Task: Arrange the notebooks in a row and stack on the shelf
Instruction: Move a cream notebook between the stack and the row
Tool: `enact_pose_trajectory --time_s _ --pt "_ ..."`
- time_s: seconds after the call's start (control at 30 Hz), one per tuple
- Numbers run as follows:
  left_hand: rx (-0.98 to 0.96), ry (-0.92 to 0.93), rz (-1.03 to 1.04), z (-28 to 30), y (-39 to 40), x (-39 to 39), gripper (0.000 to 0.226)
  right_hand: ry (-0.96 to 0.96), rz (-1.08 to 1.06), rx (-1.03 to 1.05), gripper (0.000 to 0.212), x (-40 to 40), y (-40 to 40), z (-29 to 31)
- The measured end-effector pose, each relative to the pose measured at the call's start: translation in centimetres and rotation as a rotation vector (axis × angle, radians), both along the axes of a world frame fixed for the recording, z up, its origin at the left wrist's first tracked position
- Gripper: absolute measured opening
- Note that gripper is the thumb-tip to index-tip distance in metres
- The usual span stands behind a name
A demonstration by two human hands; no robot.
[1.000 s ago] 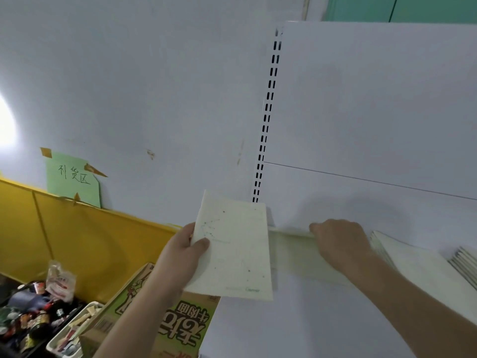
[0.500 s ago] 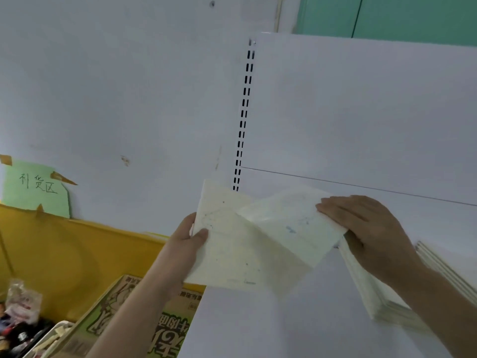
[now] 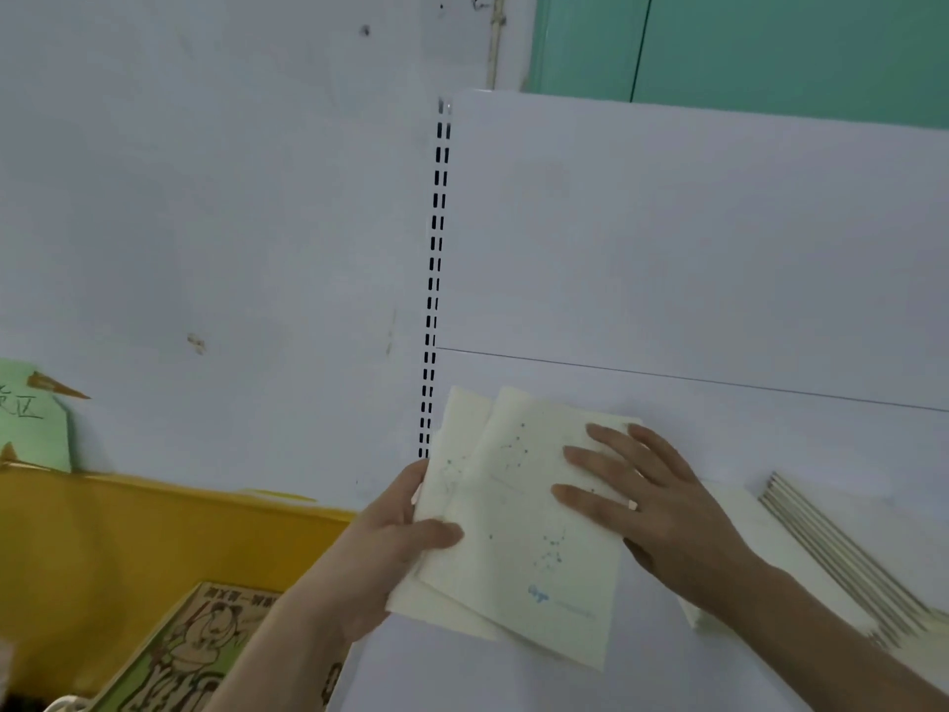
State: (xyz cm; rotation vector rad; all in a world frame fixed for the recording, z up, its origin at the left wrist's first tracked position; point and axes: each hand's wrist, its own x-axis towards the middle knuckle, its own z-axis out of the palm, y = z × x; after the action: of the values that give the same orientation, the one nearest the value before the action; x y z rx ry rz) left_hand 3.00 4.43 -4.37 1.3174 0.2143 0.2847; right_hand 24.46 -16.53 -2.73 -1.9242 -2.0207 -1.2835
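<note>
Pale wall (image 3: 205, 197); teal panel (image 3: 770, 43) above; yellow board (image 3: 128, 531) low left

You cannot see most of the lower notebook (image 3: 459, 429): the top notebook (image 3: 524, 531) covers it, leaving only its left edge and bottom corner. Your right hand (image 3: 652, 511) and forearm hide part of the flat stack (image 3: 729, 506) on the shelf. The stack of spines (image 3: 842, 552) runs out at the right edge. The green note (image 3: 31, 429) and the printed carton (image 3: 195, 655) are cut off by the frame. The blue script (image 3: 538, 593) on the top cover is too small to read.
</note>
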Motion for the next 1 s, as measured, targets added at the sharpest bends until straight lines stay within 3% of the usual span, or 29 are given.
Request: enact_pose_trajectory --time_s 0.1,0.23,0.3,0.43,0.5,0.57,0.67,0.8,0.9,1.0 --pt "0.089 -0.003 0.022 0.5 -1.0 0.7 0.051 0.027 -0.047 0.003 0.039 -0.7 0.5 -0.4" --pt "0.098 -0.09 0.052 0.6 -2.1 1.1 0.042 0.157 -0.203 0.149 0.069 -2.1 0.4 -0.5" --pt "0.102 -0.137 0.073 0.4 -2.2 1.1 0.045 0.487 -0.279 0.318 0.072 -2.9 -0.2 -0.9" --pt "0.034 -0.169 0.06 0.0 -2.9 2.0 0.053 1.358 -0.256 0.402 0.043 -7.3 0.4 -1.2" --pt "0.035 -0.159 0.051 -0.2 -3.8 2.7 0.051 1.577 -0.241 0.455 0.026 -8.7 0.7 -1.2" --pt "0.124 -0.136 0.065 -0.3 -4.9 3.6 0.035 1.595 -0.265 0.556 0.015 -9.3 0.1 -0.8" --pt "0.272 -0.081 0.054 0.2 -6.2 5.1 0.025 1.629 -0.335 0.544 0.007 -9.1 -1.8 0.3" --pt "0.481 -0.037 0.0 0.9 -7.7 7.4 0.035 1.491 -0.474 0.362 0.017 -7.7 -5.4 1.7" --pt "0.613 -0.023 -0.041 1.2 -9.7 9.4 0.046 1.327 -0.59 0.398 0.018 -5.8 -8.3 1.8" --pt "0.746 -0.041 0.046 1.2 -12.7 12.3 0.055 1.136 -0.665 0.44 0.024 -3.6 -10.6 1.9"
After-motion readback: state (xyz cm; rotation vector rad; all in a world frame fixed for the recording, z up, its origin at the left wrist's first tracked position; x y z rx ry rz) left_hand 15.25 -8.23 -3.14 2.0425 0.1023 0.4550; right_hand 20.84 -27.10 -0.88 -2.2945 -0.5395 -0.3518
